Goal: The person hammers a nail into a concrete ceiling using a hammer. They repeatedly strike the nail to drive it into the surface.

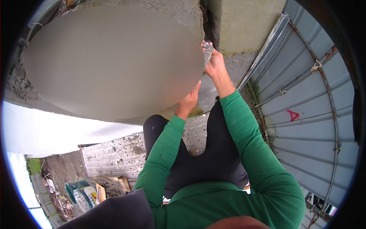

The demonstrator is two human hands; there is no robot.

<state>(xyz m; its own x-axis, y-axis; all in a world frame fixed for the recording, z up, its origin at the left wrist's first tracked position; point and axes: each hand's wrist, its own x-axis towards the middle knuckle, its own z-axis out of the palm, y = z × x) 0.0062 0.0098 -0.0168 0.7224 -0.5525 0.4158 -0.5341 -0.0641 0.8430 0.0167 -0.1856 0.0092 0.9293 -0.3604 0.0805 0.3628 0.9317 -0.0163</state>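
Observation:
My right hand [214, 61], in a green sleeve, is closed around a small mortar-smeared trowel [208, 53] near the edge of a concrete wall. Below and left of it is my left hand [189, 100], its thumb pointing up; its fingers are covered by a large blurred oval, so what they hold or touch cannot be told. The blurred area also hides much of the rough grey cement surface [183, 11] in front of me. A dark vertical gap [208, 25] runs beside the trowel, between this surface and a pale concrete block [246, 25].
A perforated metal platform [114, 154] lies under and left of my legs. Corrugated metal fencing [308, 128] with rusty pipes stands at the right. Plastic buckets [83, 197], a wooden-edged mortar board [111, 184] and scattered debris [61, 203] are at the lower left.

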